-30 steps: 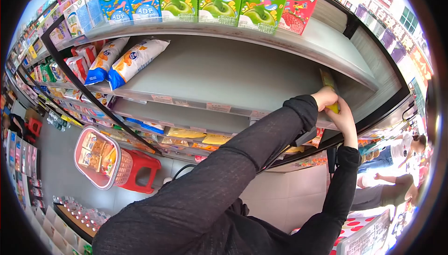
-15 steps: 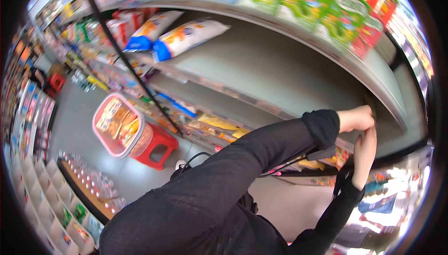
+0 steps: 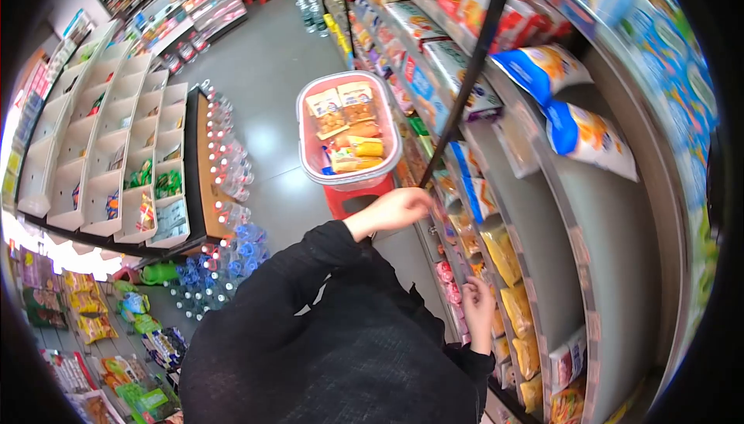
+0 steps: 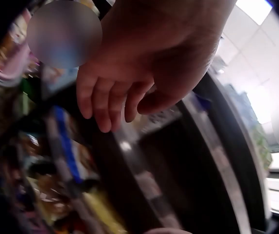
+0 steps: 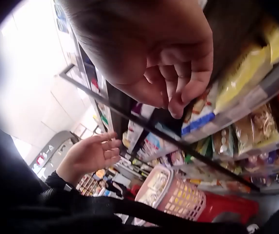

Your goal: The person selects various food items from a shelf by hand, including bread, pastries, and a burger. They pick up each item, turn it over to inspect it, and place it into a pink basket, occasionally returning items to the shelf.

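In the head view my left hand [image 3: 399, 211] hovers in front of the basket, near the dark shelf post, with its fingers loosely bent and nothing in them. The left wrist view shows the same hand [image 4: 139, 83] palm in sight, fingers hanging relaxed. My right hand [image 3: 479, 308], loosely curled and holding nothing, is beside the lower shelves close to yellow snack bags [image 3: 518, 309]. A pink and white basket [image 3: 304, 133] holds several packaged snacks, among them brown packs [image 3: 358, 106] and yellow packets [image 3: 367, 147]. It stands on a red stool [image 3: 341, 201].
Two white and blue snack bags [image 3: 597, 141] lie on the upper shelf [image 3: 620, 230]. A dark metal post [image 3: 473, 75] rises at the shelf front. Bottled drinks [image 3: 225, 145] line the left side of the aisle, before tilted white bins [image 3: 101, 145].
The view has swung left toward the basket. Both hands, earlier together at a yellow packet at the shelf's right end, have come away, parted and hold nothing now.
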A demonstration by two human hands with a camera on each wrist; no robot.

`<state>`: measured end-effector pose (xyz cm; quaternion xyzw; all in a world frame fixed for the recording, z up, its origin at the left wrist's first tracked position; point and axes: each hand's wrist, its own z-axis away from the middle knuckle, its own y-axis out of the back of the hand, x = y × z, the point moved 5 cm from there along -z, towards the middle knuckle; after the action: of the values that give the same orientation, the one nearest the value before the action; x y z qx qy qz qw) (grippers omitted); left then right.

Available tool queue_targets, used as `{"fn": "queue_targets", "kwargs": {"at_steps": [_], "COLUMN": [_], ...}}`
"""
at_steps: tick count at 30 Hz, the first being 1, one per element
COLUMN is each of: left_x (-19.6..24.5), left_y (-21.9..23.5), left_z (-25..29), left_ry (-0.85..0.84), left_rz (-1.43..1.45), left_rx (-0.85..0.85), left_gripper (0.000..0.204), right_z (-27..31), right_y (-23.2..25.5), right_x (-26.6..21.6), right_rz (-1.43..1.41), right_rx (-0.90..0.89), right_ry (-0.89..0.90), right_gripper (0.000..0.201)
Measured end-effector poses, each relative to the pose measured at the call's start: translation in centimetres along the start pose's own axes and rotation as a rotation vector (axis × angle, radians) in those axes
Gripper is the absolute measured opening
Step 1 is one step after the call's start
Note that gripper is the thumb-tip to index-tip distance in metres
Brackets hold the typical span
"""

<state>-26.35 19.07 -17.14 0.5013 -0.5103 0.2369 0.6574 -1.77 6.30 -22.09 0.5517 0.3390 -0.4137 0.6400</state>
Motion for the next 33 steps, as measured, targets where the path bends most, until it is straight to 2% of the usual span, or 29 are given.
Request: {"fn": "queue_targets", "kwargs": {"at_steps": [1, 2, 4, 5, 7, 10, 11, 12, 14, 15, 18, 19, 21, 22, 24, 25, 26, 28, 29, 32, 33], "left_x": [-5.0, -7.8, -12.8, -14.9, -18.0, -22.8, -23.8, -25.0, -27.2, -29.1, -32.4, -33.6, -34.9, -35.2, -36.2, -36.7, -37.1, -38.0, -38.5, -39.1, -39.0], "left_y": [1.7, 3.7, 6.8, 7.9, 10.8, 14.3, 15.6, 16.5, 17.8, 17.9, 17.6, 17.1, 16.6, 16.5, 15.9, 15.6, 15.2, 14.0, 13.6, 12.8, 12.6], "left_z": [0.8, 1.9, 3.5, 3.8, 3.6, 2.5, 2.0, 1.8, 0.5, 0.0, -1.1, -1.5, -2.5, -3.1, -4.1, -4.3, -4.4, -4.5, -4.3, -4.0, -3.9], "left_ry": [0.106, 0.33, 0.508, 0.526, 0.53, 0.602, 0.536, 0.559, 0.656, 0.669, 0.71, 0.646, 0.611, 0.576, 0.58, 0.622, 0.668, 0.685, 0.73, 0.779, 0.778], "left_rz": [0.056, 0.033, 0.263, 0.268, 0.088, 0.058, -0.143, -0.13, -0.458, -0.461, -0.517, -0.57, -0.616, -0.661, -0.61, -0.597, -0.585, -0.565, -0.547, -0.503, -0.466], "left_rx": [0.062, 0.086, 0.207, 0.214, 0.268, 0.258, 0.276, 0.253, 0.074, -0.034, -0.122, -0.157, -0.17, -0.162, -0.233, -0.258, -0.282, -0.336, -0.359, -0.402, -0.422], "left_gripper": [0.023, 0.024, 0.022, 0.022, 0.021, 0.022, 0.025, 0.025, 0.025, 0.025, 0.025, 0.026, 0.026, 0.027, 0.029, 0.029, 0.03, 0.027, 0.033, 0.044, 0.043], "right_z": [-1.4, -2.8, -5.6, -7.0, -10.1, -15.3, -16.9, -18.2, -21.8, -23.7, -29.1, -30.7, -32.5, -33.0, -33.3, -33.2, -33.1, -32.2, -31.8, -31.0, -31.0], "right_y": [-1.7, -2.9, -6.1, -7.6, -10.6, -15.8, -17.8, -19.6, -23.3, -25.1, -30.7, -32.3, -35.4, -35.9, -36.4, -37.2, -37.4, -38.2, -38.2, -38.7, -38.8], "right_x": [-0.4, -0.9, -2.3, -2.5, -3.4, -6.2, -7.6, -8.8, -11.4, -12.2, -11.4, -10.3, -8.7, -8.9, -8.2, -6.6, -5.8, -5.3, -4.9, -3.2, -3.5], "right_rz": [0.019, 0.022, 0.068, 0.044, 0.039, 0.017, -0.008, -0.033, 0.017, 0.031, 0.045, 0.046, -0.058, -0.065, -0.136, -0.125, -0.127, -0.182, -0.185, -0.182, -0.178], "right_rx": [-0.068, -0.094, -0.193, -0.243, -0.291, -0.372, -0.408, -0.435, -0.562, -0.584, -0.658, -0.651, -0.751, -0.734, -0.722, -0.742, -0.722, -0.819, -0.813, -0.772, -0.787], "right_ry": [0.005, 0.007, 0.079, 0.066, 0.034, 0.02, 0.037, 0.045, 0.039, 0.057, 0.078, 0.059, -0.153, -0.171, -0.443, -0.379, -0.396, -0.518, -0.626, -0.71, -0.664], "right_gripper": [0.021, 0.021, 0.021, 0.021, 0.02, 0.02, 0.02, 0.02, 0.02, 0.021, 0.021, 0.021, 0.021, 0.021, 0.022, 0.023, 0.023, 0.023, 0.023, 0.023, 0.023]}}
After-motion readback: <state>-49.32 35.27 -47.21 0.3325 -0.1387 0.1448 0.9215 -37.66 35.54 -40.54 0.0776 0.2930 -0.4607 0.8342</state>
